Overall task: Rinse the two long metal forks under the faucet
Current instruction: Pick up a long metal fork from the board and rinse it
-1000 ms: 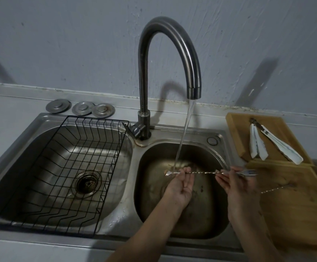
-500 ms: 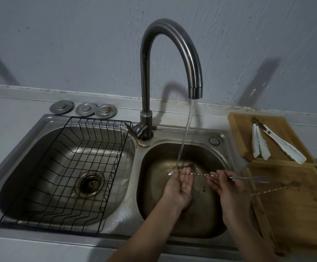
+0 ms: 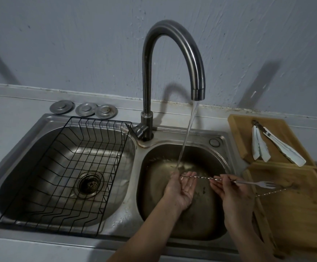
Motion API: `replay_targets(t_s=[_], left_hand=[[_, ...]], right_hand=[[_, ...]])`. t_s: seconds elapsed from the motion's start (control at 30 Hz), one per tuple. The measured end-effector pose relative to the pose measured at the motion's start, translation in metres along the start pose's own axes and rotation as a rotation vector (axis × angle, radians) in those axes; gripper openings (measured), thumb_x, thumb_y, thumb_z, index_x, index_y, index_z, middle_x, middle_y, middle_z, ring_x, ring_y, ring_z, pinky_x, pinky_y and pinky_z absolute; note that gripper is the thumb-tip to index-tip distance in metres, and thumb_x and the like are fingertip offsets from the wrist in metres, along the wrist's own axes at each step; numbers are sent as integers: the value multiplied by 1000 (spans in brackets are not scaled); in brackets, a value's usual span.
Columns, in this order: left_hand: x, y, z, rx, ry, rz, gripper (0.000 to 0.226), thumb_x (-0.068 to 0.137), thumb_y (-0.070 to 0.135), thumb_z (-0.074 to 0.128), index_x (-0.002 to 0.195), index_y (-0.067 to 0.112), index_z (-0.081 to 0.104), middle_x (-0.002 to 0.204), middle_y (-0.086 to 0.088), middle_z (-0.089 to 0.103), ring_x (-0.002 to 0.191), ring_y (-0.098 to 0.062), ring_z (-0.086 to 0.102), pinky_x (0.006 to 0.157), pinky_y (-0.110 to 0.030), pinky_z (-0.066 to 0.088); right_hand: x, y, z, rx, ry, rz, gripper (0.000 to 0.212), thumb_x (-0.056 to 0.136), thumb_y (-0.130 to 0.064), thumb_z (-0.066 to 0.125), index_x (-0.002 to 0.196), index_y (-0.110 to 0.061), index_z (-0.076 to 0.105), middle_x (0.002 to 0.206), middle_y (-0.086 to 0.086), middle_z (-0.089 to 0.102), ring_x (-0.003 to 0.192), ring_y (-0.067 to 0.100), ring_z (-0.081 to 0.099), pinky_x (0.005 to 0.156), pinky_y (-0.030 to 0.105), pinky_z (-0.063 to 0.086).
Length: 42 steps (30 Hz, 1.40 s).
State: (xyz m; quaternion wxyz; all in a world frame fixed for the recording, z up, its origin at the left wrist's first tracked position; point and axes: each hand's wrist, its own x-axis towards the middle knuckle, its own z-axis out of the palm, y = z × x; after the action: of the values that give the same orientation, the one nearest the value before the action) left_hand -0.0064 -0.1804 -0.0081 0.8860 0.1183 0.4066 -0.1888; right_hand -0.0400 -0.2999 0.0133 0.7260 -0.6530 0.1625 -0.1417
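A long metal fork [image 3: 248, 182] with a twisted shaft lies level over the right sink basin [image 3: 216, 154], tines pointing right. My right hand [image 3: 229, 193] pinches its shaft near the middle. My left hand [image 3: 182, 186] is cupped palm-up under the shaft's left end, fingers curled around it. Water runs from the curved faucet [image 3: 174, 59] onto that end and my left fingers. A second twisted fork [image 3: 270, 192] lies on the wooden board [image 3: 295, 214] to the right.
A black wire rack [image 3: 65, 178] sits in the left basin. Three metal sink plugs [image 3: 84, 109] rest on the ledge behind it. Two pairs of white-tipped tongs [image 3: 267, 146] lie on a smaller wooden board at the back right.
The fork has slid to the right through my hands, so its left end now sits at my left fingers under the stream and its tines reach over the board.
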Motion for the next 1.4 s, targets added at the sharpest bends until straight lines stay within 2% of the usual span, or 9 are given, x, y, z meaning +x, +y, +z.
replay_targets(t_s=[0.13,0.37,0.53,0.73,0.93,1.1,1.23,1.3,1.4], left_hand=[[1,8,0,26,-35,-44,47,98,33,41,81,-7,60,59,-18,70,48,-25,69,36,-28,53],[3,14,0,26,-61,-42,69,96,51,26,87,-9,57,62,-20,71,50,-31,70,41,-33,57],[7,12,-5,106,-33,-17,53,98,39,36,83,-7,58,59,-18,70,50,-25,70,40,-29,55],[3,11,-3,205,-39,-21,43,97,32,43,81,-4,58,56,-15,69,48,-21,69,45,-29,58],[1,11,-4,150,-50,-25,74,96,54,18,90,-7,59,63,-20,72,53,-27,71,45,-32,58],[-4,11,-2,18,-151,-44,69,101,42,18,104,-13,59,78,-25,72,63,-32,73,48,-33,59],[-10,10,-3,115,-200,-30,43,103,20,26,113,-11,54,81,-23,72,64,-26,73,52,-30,60],[-11,11,-5,165,-213,31,30,99,4,32,122,-5,50,93,-20,70,70,-22,74,57,-29,60],[-10,13,-8,184,-242,105,36,91,-8,44,127,-2,49,101,-16,67,79,-19,73,66,-30,61]], right_hand=[[1,1,-2,15,11,35,14,92,-8,47,85,-9,59,85,15,65,73,16,68,62,17,56],[2,-1,1,35,42,43,15,93,-7,45,94,2,56,87,16,64,76,18,66,62,17,56],[-1,0,2,16,22,32,14,93,-4,44,86,-3,57,82,15,64,67,8,68,62,17,57],[-3,-2,3,47,52,64,15,93,-4,43,84,-4,55,81,14,62,69,14,65,60,17,56],[7,-4,-2,64,56,119,22,94,-8,42,103,10,53,87,19,60,78,25,62,60,18,57],[10,-13,1,112,18,114,20,95,-7,40,104,5,52,90,17,62,82,23,63,65,20,58],[10,-14,-1,125,-19,99,17,95,-8,40,100,3,53,95,18,64,88,25,65,67,20,57],[10,-16,-3,105,-28,90,15,95,-8,41,92,-2,55,95,15,65,90,22,66,69,21,57],[8,-18,-4,64,-49,52,18,94,-7,40,84,-11,54,95,12,66,90,20,67,72,23,58]])
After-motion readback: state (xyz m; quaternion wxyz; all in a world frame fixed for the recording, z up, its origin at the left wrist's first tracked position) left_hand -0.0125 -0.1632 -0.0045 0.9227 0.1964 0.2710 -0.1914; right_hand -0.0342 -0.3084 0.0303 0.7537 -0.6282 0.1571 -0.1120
